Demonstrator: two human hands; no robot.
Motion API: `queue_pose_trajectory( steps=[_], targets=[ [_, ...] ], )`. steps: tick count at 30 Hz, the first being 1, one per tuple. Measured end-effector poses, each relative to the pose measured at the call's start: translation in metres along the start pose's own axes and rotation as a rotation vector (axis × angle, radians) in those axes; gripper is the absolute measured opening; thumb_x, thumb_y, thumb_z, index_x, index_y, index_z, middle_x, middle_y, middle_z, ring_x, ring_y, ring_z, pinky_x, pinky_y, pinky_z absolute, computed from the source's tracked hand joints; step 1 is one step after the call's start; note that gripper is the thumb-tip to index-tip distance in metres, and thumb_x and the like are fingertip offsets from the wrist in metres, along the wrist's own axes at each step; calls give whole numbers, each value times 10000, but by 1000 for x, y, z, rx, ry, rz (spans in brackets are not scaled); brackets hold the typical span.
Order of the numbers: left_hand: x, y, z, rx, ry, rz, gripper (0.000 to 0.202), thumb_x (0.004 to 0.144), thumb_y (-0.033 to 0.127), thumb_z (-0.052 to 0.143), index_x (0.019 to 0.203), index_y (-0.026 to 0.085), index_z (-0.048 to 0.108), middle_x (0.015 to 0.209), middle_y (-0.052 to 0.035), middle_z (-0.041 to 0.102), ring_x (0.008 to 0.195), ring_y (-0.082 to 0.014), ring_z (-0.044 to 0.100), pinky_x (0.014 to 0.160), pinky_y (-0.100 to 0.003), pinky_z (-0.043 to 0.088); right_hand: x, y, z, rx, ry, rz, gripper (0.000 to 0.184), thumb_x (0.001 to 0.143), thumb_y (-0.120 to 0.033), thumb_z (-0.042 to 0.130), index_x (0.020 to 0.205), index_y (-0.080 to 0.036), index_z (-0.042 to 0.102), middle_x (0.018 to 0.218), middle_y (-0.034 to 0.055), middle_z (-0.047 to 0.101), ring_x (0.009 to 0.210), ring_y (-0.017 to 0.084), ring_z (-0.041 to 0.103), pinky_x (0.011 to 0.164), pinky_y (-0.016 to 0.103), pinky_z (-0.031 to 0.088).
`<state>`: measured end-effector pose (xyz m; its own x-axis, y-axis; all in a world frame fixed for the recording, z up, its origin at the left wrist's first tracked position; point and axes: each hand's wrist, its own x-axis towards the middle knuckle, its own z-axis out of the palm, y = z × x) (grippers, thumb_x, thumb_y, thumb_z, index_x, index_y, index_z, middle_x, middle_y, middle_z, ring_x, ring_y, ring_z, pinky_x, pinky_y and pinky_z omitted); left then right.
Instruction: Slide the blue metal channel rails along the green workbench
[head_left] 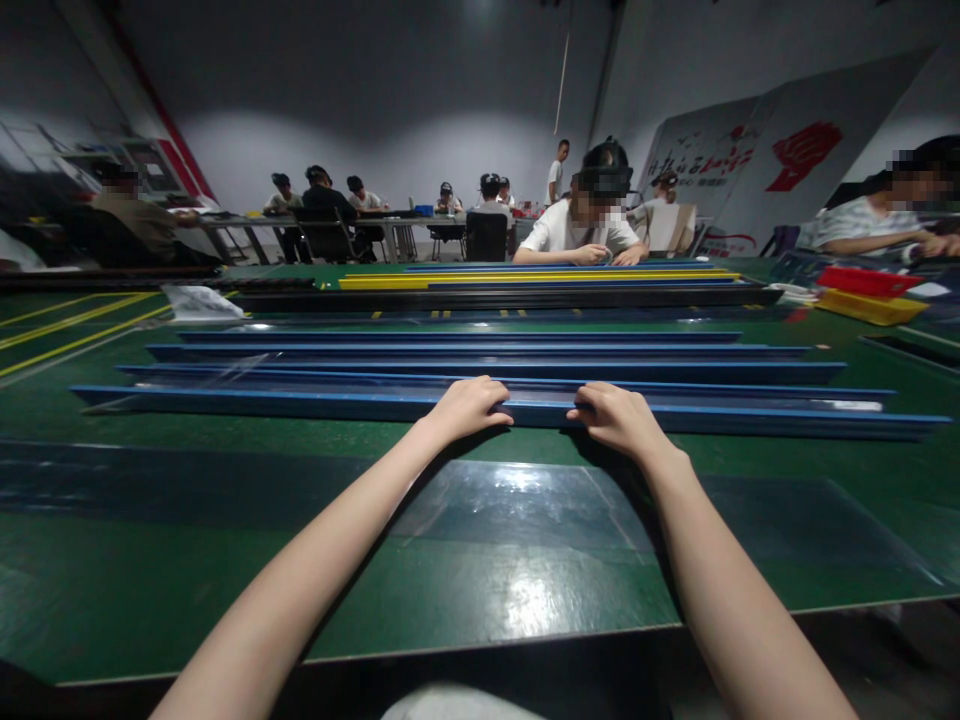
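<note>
Both arms reach forward over a green table to a long blue channel strip, the nearest of several lying across the table. My left hand is closed over its near edge, left of the middle, with the thumb low on the near side. To the right, my right hand grips the same edge with curled fingers, a short gap from the left. Parts of the fingers of both hands are hidden behind the strip's edge. Behind it lie more blue strips, roughly parallel. A clear plastic sheet lies flat between my forearms.
Black strips and yellow strips lie farther back. A red tray and a yellow tray stand at right. A co-worker sits across the table. The table's near edge runs below my forearms.
</note>
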<state>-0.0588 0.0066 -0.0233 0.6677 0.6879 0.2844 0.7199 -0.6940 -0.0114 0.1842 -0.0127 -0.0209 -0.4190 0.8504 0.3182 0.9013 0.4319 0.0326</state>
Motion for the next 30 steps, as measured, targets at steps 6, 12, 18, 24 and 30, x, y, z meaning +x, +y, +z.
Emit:
queue_pose_trajectory(
  steps=[6, 12, 18, 24, 30],
  targets=[
    [0, -1, 1, 1, 8, 10, 271, 790, 408, 554, 965, 202, 566, 1001, -12, 626, 944, -171, 539, 736, -241, 397, 0, 0, -1, -5, 0, 11, 160, 812, -303, 451, 763, -190, 554, 847, 46, 623, 774, 166, 562, 557, 243, 279],
    [0, -1, 3, 3, 1, 29, 280, 789, 404, 557, 978, 198, 567, 1027, -16, 622, 965, -175, 540, 759, -246, 405, -3, 5, -1, -18, -5, 23, 180, 812, -315, 441, 753, -188, 553, 831, 49, 622, 750, 164, 558, 548, 243, 270],
    [0, 1, 5, -3, 2, 21, 270, 797, 390, 551, 987, 199, 568, 1034, -21, 623, 983, -176, 541, 773, -251, 413, -3, 6, 0, -22, -1, 34, 179, 807, -320, 442, 738, -193, 548, 823, 49, 623, 755, 167, 553, 547, 245, 262],
    [0, 1, 5, 1, -1, 10, 279, 802, 396, 541, 999, 201, 569, 1048, -21, 620, 982, -177, 544, 765, -252, 414, -2, 3, -1, -25, -8, 53, 170, 796, -318, 447, 730, -191, 540, 810, 48, 619, 741, 164, 544, 539, 244, 255],
    [0, 1, 7, 16, -7, -4, 293, 809, 412, 524, 1014, 208, 572, 1027, -17, 626, 959, -179, 550, 741, -254, 410, -2, 3, -1, -20, 3, 53, 165, 790, -311, 448, 715, -191, 533, 799, 46, 614, 724, 161, 538, 534, 243, 251]
  ],
)
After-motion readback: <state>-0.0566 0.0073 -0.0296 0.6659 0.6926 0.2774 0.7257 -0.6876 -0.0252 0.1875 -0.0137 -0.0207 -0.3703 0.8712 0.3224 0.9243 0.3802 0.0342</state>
